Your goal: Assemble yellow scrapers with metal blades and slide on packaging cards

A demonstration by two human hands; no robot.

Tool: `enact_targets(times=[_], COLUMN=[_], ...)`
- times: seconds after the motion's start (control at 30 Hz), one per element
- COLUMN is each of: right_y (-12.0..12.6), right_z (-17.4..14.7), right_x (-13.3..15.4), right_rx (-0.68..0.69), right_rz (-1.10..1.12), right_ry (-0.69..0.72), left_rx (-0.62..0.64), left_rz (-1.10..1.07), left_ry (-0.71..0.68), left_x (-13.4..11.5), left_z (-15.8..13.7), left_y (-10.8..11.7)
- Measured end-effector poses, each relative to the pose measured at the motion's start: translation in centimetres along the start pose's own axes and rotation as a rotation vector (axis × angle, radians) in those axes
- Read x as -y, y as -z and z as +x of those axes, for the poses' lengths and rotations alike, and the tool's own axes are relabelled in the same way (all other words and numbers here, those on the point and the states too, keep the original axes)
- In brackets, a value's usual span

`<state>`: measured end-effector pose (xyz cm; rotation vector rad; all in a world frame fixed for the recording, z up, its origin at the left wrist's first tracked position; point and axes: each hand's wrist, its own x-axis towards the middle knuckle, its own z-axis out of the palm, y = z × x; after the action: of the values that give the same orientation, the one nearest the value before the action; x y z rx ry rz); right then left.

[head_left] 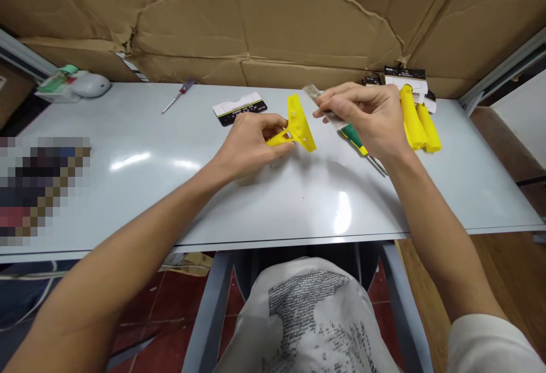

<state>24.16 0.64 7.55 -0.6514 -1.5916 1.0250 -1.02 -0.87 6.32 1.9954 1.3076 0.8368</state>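
My left hand (256, 143) is closed around a yellow plastic scraper (301, 124), whose wide flat head points to the right, with small holes in it. To its right, my right hand (367, 111) pinches a thin, flat, greyish strip (313, 93), possibly a wrapped blade, held apart from the scraper above the table. Below the right hand lies a green and yellow screwdriver (355, 139), partly hidden by the hand, with its metal shaft pointing toward the front right. A black and white card (239, 107) rests behind my left hand.
Two yellow handles (413, 120) lie at the right with black and white packaging (407, 80). A small screwdriver (178, 95) and a white computer mouse (90, 85) are at the back left of the white table (264, 214). Cardboard (298, 20) stands along the back edge.
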Motion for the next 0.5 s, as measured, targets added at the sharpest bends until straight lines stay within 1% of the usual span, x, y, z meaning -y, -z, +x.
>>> enact_targets(times=[0.07,0.17,0.23,0.4,0.5], right_y=[-0.1,-0.2,-0.4,-1.2,-1.4], right_z=[0.1,0.1,0.0,-0.4,-0.6], right_x=[-0.7,-1.4,-1.6,-1.9,-2.2], right_rx=[-0.057,-0.091,-0.079,-0.046,-0.038], right_rz=[-0.079,-0.144,-0.158,-0.221,-0.177], right_ry=[0.007,-0.094,-0.148,-0.170,-0.193], left_rx=[-0.001,0.013,0.011,0.002,-0.002], left_rz=[-0.047,-0.116,-0.133,-0.128,-0.103], left_ry=[0.014,0.026,0.017,0.003,-0.006], left_x=[0.0,-0.1,-0.1,-0.2,-0.1], left_z=[0.0,-0.1,-0.1,-0.2,-0.2], left_y=[-0.1,-0.2,-0.2,-0.3,-0.3])
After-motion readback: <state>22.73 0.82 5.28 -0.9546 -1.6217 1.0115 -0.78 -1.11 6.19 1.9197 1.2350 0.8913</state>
